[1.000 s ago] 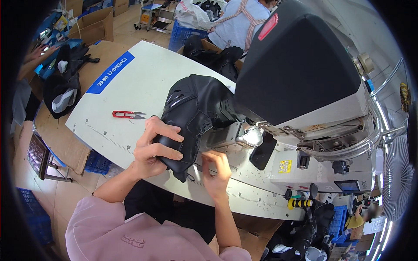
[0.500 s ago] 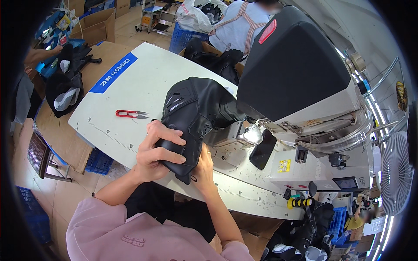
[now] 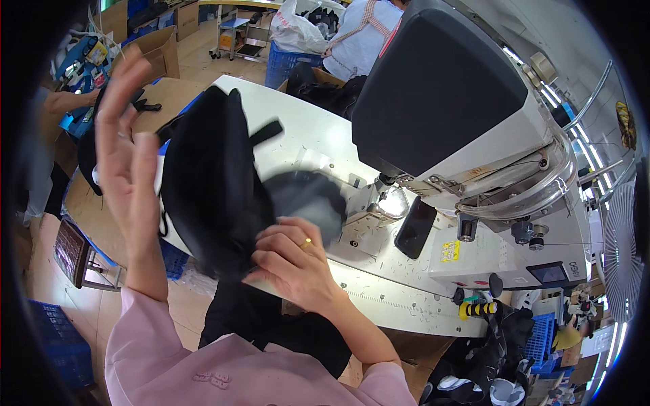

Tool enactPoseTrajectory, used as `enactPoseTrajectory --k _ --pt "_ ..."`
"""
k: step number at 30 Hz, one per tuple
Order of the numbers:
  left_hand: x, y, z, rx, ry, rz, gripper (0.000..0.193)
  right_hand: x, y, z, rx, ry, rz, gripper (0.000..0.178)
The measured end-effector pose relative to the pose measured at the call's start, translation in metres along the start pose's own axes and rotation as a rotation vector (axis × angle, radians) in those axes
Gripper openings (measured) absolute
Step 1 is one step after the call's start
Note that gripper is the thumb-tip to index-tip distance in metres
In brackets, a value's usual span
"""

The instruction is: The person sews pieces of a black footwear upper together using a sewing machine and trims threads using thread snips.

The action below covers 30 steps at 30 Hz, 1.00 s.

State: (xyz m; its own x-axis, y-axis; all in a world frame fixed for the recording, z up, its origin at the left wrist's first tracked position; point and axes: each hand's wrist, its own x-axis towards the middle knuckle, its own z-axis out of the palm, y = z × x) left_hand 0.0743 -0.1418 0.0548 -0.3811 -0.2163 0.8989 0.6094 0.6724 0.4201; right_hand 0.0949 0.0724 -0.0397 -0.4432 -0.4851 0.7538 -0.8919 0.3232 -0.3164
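My right hand [image 3: 291,265] is closed on the lower edge of a black boot upper [image 3: 210,176], which it holds upright above the white machine table [image 3: 396,298]. A blurred dark part of the piece spreads out behind that hand. To the left of the boot upper my left hand [image 3: 128,155] is raised with its fingers stretched, blurred and apart from the piece. The sewing machine's lit arm [image 3: 379,203] stands to the right of the piece, with nothing on it.
The machine's big black head [image 3: 440,88] rises on the right. A dark phone [image 3: 415,227] lies by its base. Further off are a blue crate [image 3: 288,62] under a white bag [image 3: 298,30], a brown side table [image 3: 177,91] and another person's arm [image 3: 68,101].
The boot upper has come off the machine's arm, moved left and up, and turned. My left hand has let go of it and lifted away. Red snips on the table are now hidden.
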Motion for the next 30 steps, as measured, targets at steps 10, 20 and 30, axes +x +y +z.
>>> enactPoseTrajectory --k 10,20,30 --pt "-0.001 -0.013 0.072 -0.83 -1.276 -0.301 0.064 -0.015 -0.017 -0.047 0.907 0.02 0.726 0.023" --pt "-0.048 0.003 0.148 -0.986 -1.134 -0.831 0.031 -0.043 0.008 -0.098 1.035 0.387 0.98 0.022" --pt "-0.05 0.017 0.174 -0.701 -0.855 -0.62 0.015 -0.042 0.016 -0.097 0.854 0.457 1.126 0.03"
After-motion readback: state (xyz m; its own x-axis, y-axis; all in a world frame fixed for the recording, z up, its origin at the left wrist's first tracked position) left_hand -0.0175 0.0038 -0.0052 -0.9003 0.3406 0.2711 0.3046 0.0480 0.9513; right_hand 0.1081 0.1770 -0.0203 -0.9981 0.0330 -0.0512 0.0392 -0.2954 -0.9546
